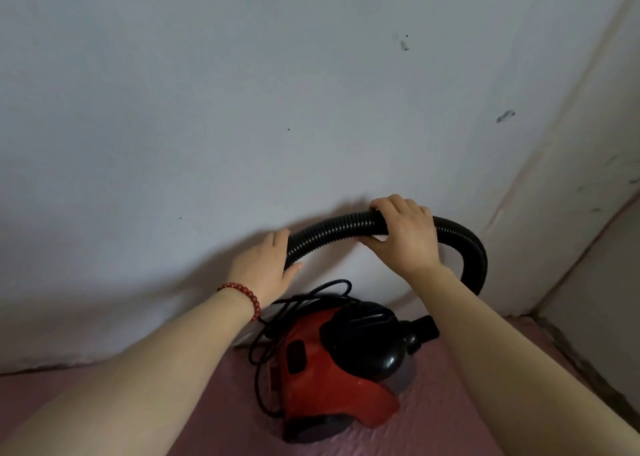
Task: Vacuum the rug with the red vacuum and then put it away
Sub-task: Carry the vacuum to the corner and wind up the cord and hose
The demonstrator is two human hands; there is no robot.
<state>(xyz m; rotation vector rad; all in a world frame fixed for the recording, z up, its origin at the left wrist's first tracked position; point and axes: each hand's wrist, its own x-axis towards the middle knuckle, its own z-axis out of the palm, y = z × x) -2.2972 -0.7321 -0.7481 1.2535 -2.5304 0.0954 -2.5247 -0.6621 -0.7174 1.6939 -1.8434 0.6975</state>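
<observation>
The red vacuum [332, 369] is sitting by the wall [207, 109]; above it our left hand [263, 268] and right hand [405, 237] are gripping its hose [332, 227], probably stowing it.

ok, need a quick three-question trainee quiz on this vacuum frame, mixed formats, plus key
1. Multiple choice: what does the right hand grip? A) the black hose B) a brush C) a plug
2. True or false: the left hand is off the hose.
3. Short answer: what lies in loose loops on and beside the red vacuum?

Key: 1 A. 2 False, it holds the hose's lower end. 3 The black cord.
</observation>
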